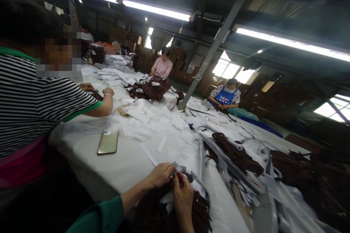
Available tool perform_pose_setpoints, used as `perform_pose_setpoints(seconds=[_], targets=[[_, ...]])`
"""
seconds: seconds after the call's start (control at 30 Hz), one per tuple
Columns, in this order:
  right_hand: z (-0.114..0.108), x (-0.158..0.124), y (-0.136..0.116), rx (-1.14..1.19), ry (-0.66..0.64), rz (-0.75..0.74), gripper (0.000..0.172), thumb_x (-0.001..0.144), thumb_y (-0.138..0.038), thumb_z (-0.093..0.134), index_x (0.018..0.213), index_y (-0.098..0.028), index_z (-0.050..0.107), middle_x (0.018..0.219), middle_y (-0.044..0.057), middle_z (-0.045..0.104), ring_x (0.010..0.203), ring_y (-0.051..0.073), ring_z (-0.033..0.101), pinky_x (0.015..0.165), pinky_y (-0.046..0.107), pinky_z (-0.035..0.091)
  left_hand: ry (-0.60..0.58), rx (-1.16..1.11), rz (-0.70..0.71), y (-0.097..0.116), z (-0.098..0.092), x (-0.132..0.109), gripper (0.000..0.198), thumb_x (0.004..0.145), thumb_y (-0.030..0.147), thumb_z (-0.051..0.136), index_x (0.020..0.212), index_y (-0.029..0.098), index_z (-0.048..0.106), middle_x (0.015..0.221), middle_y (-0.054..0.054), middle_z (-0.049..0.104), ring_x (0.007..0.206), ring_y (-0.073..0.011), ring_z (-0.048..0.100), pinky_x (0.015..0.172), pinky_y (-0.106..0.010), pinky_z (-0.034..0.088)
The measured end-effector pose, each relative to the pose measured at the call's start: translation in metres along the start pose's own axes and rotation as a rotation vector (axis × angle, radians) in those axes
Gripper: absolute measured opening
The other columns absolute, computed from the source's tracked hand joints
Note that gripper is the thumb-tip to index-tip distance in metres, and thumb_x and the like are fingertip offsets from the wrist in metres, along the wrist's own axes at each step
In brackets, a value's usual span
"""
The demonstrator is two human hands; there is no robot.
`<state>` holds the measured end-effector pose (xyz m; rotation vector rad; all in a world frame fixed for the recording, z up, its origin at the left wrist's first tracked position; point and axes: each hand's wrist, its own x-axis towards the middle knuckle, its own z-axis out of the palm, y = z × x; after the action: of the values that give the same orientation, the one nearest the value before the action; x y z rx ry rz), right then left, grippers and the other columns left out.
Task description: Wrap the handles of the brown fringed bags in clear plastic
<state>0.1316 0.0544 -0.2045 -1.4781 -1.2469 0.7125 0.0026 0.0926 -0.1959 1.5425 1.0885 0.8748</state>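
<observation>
My left hand (161, 174) reaches in from a green sleeve, its fingers pinched on a thin grey-white wrapping strip (177, 166). Close beside it, my right hand (183, 193) is also closed, with thumb and fingertips at the same strip. A curved strap with pale wrapping (195, 179) runs off to the right of the fingers. Below both hands lies a dark brown fringed bag (201, 205) with small gold-coloured eyelets, partly covered by my right hand and forearm. How the strip is fixed to the strap is too small to tell.
On the white-covered table (90, 169) lie a phone (108, 142), paper strips (162, 144) and scattered white wrapping sheets. Brown bags (237, 153) and clear plastic lie to the right. A person in a striped top (41, 98) works close at left; others work across the table. A metal post (216, 47) rises beyond.
</observation>
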Motion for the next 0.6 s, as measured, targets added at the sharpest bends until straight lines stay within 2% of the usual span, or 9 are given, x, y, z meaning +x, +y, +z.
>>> perform_pose_setpoints(seconds=[0.13, 0.23, 0.33, 0.5, 0.6], targets=[[0.004, 0.001, -0.008, -0.143, 0.04, -0.063, 0.032, 0.075, -0.043, 0.059, 0.092, -0.017, 0.069, 0.087, 0.007, 0.07, 0.081, 0.023, 0.063, 0.075, 0.031, 0.048, 0.009, -0.021, -0.009, -0.001, 0.0, 0.001, 0.042, 0.089, 0.05, 0.032, 0.07, 0.018, 0.051, 0.053, 0.003, 0.047, 0.05, -0.0135, 0.045, 0.049, -0.024, 0.032], [0.007, 0.0, -0.015, -0.21, 0.074, -0.103, 0.026, 0.075, -0.039, 0.058, 0.088, -0.018, 0.068, 0.083, 0.007, 0.068, 0.077, 0.022, 0.062, 0.074, 0.03, 0.046, 0.071, -0.036, 0.006, 0.001, 0.0, 0.003, 0.048, 0.09, 0.052, 0.028, 0.064, 0.018, 0.049, 0.056, 0.001, 0.048, 0.056, -0.0145, 0.045, 0.053, -0.026, 0.032], [0.011, -0.001, -0.019, -0.26, 0.076, -0.113, 0.023, 0.076, -0.037, 0.055, 0.084, -0.019, 0.067, 0.081, 0.006, 0.067, 0.074, 0.021, 0.061, 0.07, 0.029, 0.044, 0.106, -0.072, 0.033, 0.001, 0.001, 0.006, 0.046, 0.09, 0.052, 0.031, 0.065, 0.018, 0.05, 0.06, 0.0, 0.048, 0.06, -0.0148, 0.045, 0.057, -0.026, 0.032], [0.015, 0.001, -0.017, -0.309, 0.021, -0.096, 0.026, 0.08, -0.039, 0.049, 0.083, -0.018, 0.064, 0.079, 0.007, 0.067, 0.072, 0.021, 0.06, 0.067, 0.03, 0.042, 0.004, -0.18, 0.052, -0.002, 0.0, 0.009, 0.043, 0.087, 0.057, 0.032, 0.073, 0.019, 0.046, 0.059, 0.004, 0.042, 0.052, -0.0114, 0.039, 0.049, -0.024, 0.032], [0.017, 0.001, -0.014, -0.315, 0.017, -0.144, 0.027, 0.084, -0.038, 0.044, 0.085, -0.018, 0.062, 0.077, 0.006, 0.065, 0.068, 0.02, 0.057, 0.066, 0.03, 0.042, -0.069, -0.304, 0.058, 0.001, -0.002, 0.008, 0.045, 0.084, 0.062, 0.036, 0.08, 0.018, 0.048, 0.056, 0.006, 0.038, 0.044, -0.0093, 0.035, 0.043, -0.022, 0.028]])
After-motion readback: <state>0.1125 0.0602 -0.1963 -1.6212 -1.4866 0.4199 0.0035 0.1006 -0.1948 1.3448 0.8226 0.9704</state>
